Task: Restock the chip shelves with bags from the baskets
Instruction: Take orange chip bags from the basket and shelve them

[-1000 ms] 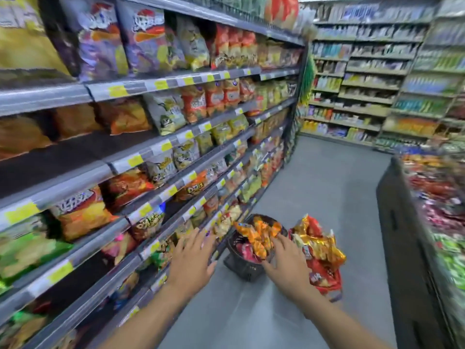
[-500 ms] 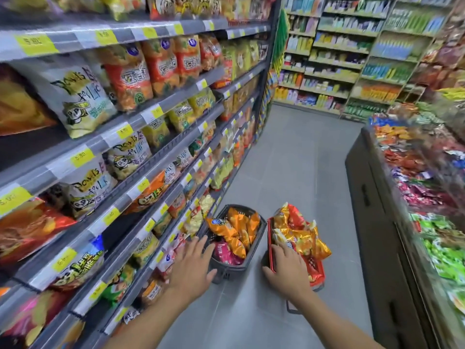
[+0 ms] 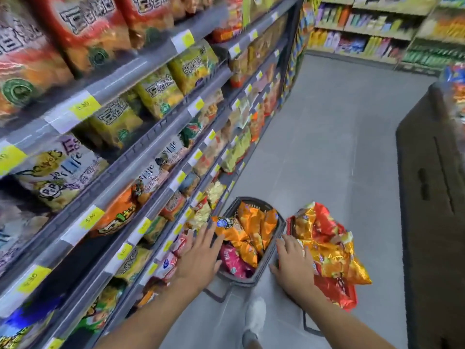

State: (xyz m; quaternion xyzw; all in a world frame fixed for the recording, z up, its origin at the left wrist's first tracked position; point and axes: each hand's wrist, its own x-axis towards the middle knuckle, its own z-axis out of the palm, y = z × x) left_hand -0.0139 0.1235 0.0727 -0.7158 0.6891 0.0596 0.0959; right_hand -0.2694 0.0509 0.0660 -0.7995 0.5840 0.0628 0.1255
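Both hands are spread open, holding nothing. The left hand (image 3: 198, 255) is at the dark basket's (image 3: 251, 200) rim by the orange bags (image 3: 254, 227). The right hand (image 3: 293, 263) rests against gold-red bags (image 3: 327, 245) heaped in the red basket (image 3: 289, 225). The yellow price tags (image 3: 85, 107) are too blurred to read. Grey floor (image 3: 327, 147) lies open beyond.

Glossy foil bags among matt grey shelves and floor

The orange bags (image 3: 254, 227) in the grey basket (image 3: 274, 250) were of a glossy, foil-like film, creased, and they caught the light; the basket itself looked like dark grey plastic with a dull finish. The gold and red bags (image 3: 327, 238) beside it were even more shiny and strongly wrinkled. The shelf edges (image 3: 141, 157) looked like grey painted metal, smooth and matt, and the yellow price labels (image 3: 85, 107) on them seemed to be paper. The floor (image 3: 327, 147) was grey, smooth and matt. The cabinet (image 3: 432, 197) on the right had a dark, matt surface.
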